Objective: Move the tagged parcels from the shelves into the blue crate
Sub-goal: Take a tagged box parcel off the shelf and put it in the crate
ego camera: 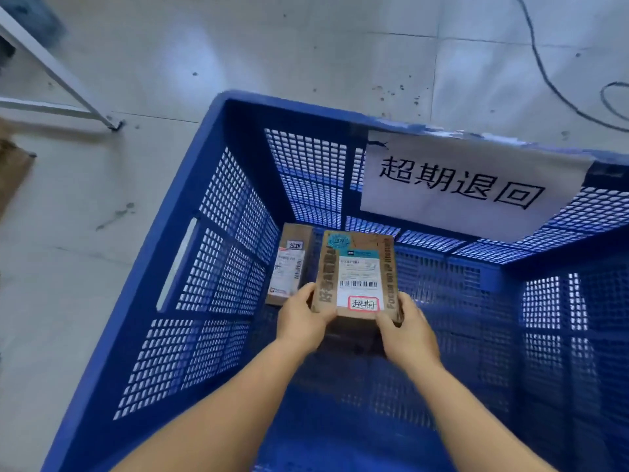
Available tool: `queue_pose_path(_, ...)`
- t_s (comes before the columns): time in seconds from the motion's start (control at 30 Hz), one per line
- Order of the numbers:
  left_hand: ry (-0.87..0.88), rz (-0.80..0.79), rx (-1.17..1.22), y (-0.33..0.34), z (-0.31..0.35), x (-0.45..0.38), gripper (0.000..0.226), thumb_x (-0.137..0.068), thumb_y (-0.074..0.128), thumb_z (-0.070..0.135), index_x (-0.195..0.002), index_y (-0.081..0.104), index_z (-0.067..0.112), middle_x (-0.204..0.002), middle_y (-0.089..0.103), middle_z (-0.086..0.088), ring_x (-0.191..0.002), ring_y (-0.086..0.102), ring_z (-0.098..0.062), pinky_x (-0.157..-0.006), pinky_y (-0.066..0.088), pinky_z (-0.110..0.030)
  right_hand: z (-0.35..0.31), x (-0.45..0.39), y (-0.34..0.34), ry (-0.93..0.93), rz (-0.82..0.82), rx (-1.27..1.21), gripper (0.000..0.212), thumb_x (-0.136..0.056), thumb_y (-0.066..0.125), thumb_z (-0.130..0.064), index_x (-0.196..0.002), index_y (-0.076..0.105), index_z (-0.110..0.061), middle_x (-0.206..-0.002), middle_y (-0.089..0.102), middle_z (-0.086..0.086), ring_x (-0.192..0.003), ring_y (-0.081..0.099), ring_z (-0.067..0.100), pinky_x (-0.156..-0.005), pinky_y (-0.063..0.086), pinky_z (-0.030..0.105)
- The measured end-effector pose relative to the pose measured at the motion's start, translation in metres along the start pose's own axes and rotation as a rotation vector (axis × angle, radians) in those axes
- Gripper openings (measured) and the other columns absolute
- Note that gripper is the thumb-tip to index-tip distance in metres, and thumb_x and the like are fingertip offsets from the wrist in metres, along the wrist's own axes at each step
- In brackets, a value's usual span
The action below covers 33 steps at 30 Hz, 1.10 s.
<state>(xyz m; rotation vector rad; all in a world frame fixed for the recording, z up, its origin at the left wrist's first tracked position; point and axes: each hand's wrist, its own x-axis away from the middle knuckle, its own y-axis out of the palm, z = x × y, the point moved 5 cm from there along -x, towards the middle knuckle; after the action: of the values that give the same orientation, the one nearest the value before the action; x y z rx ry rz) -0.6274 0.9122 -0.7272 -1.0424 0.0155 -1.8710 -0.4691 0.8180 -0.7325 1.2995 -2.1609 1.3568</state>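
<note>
Held parcel (357,277) in crate (190,185), 2nd parcel (289,264) just left, touching far wall.

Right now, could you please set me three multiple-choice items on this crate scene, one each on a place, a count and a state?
1. Where does the smaller parcel lie?
A. On the floor outside
B. In the blue crate, by its left wall
C. On the shelf

2. How many parcels show inside the crate?
A. One
B. Two
C. Four

3. How is the larger parcel held?
A. By both hands
B. By the left hand only
C. By no hand

Answers:
1 B: it sits on the crate's bottom, next to the left mesh wall.
2 B: one lying, one held.
3 A: the left hand and right hand grip its near corners.
</note>
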Motion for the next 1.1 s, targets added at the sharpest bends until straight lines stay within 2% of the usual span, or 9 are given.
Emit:
queue_pose_path(0.13, -0.015, 0.024, -0.082, 0.006, -0.038, -0.048, 0.04, -0.083, 0.07, 0.024, -0.121, 0.059, 0.028, -0.109, 0.067, 0.009, -0.097, 0.062, -0.013, -0.087, 0.052, -0.031, 0.015, -0.042, 0.048, 0.029, -0.042, 0.043, 0.051, -0.095, 0.048, -0.038, -0.143, 0.035, -0.027, -0.139, 0.051, 0.001, -0.122, 0.051, 0.026, -0.089, 0.042, 0.034)
queue_pose_path(0.2, -0.013, 0.037, -0.094, 0.009, -0.053, -0.07, 0.034, -0.085, 0.068, 0.025, -0.118, 0.059, 0.028, -0.106, 0.066, 0.01, -0.096, 0.062, -0.013, -0.084, 0.051, -0.029, 0.021, -0.059, 0.07, 0.028, -0.053, 0.032, 0.043, -0.096, 0.047, -0.035, -0.138, 0.039, -0.028, -0.134, 0.054, 0.003, -0.118, 0.054, 0.028, -0.083, 0.041, 0.032)
queue_pose_path(0.37, 0.039, 0.071, -0.18, 0.015, -0.081, -0.115, 0.035, -0.087, 0.065, 0.025, -0.121, 0.057, 0.031, -0.109, 0.065, 0.01, -0.09, 0.055, -0.01, -0.061, 0.037, -0.008, 0.032, -0.091, 0.115, 0.035, -0.066, -0.076, 0.033, -0.094, 0.052, -0.029, -0.126, 0.045, -0.03, -0.124, 0.059, -0.003, -0.107, 0.057, 0.021, -0.081, 0.04, 0.027)
queue_pose_path(0.5, 0.05, 0.073, -0.26, 0.023, -0.115, -0.145, 0.025, -0.087, 0.06, 0.03, -0.112, 0.059, 0.036, -0.105, 0.067, 0.003, -0.106, 0.054, -0.021, -0.083, 0.04, -0.026, 0.037, -0.109, 0.143, 0.008, -0.077, -0.15, 0.03, -0.091, 0.058, -0.019, -0.116, 0.043, -0.027, -0.114, 0.061, -0.007, -0.093, 0.055, 0.011, -0.065, 0.038, 0.019)
queue_pose_path(0.57, 0.017, 0.062, -0.295, 0.024, -0.13, -0.155, 0.031, -0.086, 0.062, 0.033, -0.117, 0.059, 0.031, -0.118, 0.062, 0.001, -0.115, 0.05, -0.024, -0.097, 0.042, -0.035, 0.043, -0.115, 0.158, 0.013, -0.105, -0.154, 0.034, -0.09, 0.059, -0.017, -0.118, 0.042, -0.024, -0.117, 0.06, -0.006, -0.098, 0.055, 0.009, -0.073, 0.04, 0.02)
queue_pose_path(0.63, -0.059, 0.117, -0.375, 0.019, -0.142, -0.161, 0.045, -0.086, 0.064, 0.033, -0.129, 0.053, 0.029, -0.139, 0.038, -0.003, -0.126, 0.035, -0.028, -0.109, 0.031, -0.037, 0.046, -0.118, 0.174, 0.022, -0.143, -0.126, 0.045, -0.089, 0.059, -0.017, -0.13, 0.04, -0.019, -0.126, 0.056, -0.005, -0.108, 0.055, 0.011, -0.089, 0.043, 0.026)
queue_pose_path(0.7, -0.145, 0.162, -0.303, 0.014, -0.15, -0.16, 0.055, -0.086, 0.065, 0.026, -0.137, 0.045, 0.032, -0.148, 0.012, -0.008, -0.13, 0.027, -0.031, -0.112, 0.029, -0.037, 0.044, -0.121, 0.189, 0.012, -0.158, -0.113, 0.061, -0.089, 0.059, -0.019, -0.142, 0.029, -0.017, -0.139, 0.049, -0.001, -0.122, 0.051, 0.016, -0.103, 0.042, 0.035)
queue_pose_path(0.8, -0.147, 0.137, -0.195, 0.014, -0.151, -0.162, 0.069, -0.088, 0.065, 0.017, -0.147, 0.032, 0.03, -0.154, -0.01, -0.008, -0.131, 0.036, -0.029, -0.11, 0.032, -0.031, 0.034, -0.126, 0.205, 0.015, -0.157, -0.077, 0.076, -0.089, 0.057, -0.023, -0.15, 0.012, -0.018, -0.15, 0.038, 0.002, -0.131, 0.044, 0.023, -0.107, 0.04, 0.042)
queue_pose_path(1.1, -0.063, 0.04, -0.241, 0.004, -0.114, -0.19, 0.067, -0.097, 0.051, 0.015, -0.152, 0.017, 0.028, -0.159, -0.018, -0.007, -0.143, 0.022, -0.024, -0.11, 0.028, -0.03, 0.005, -0.166, 0.204, 0.063, -0.1, -0.083, 0.087, -0.088, 0.057, -0.023, -0.15, -0.004, -0.02, -0.147, 0.039, 0.004, -0.128, 0.045, 0.028, -0.103, 0.043, 0.047)
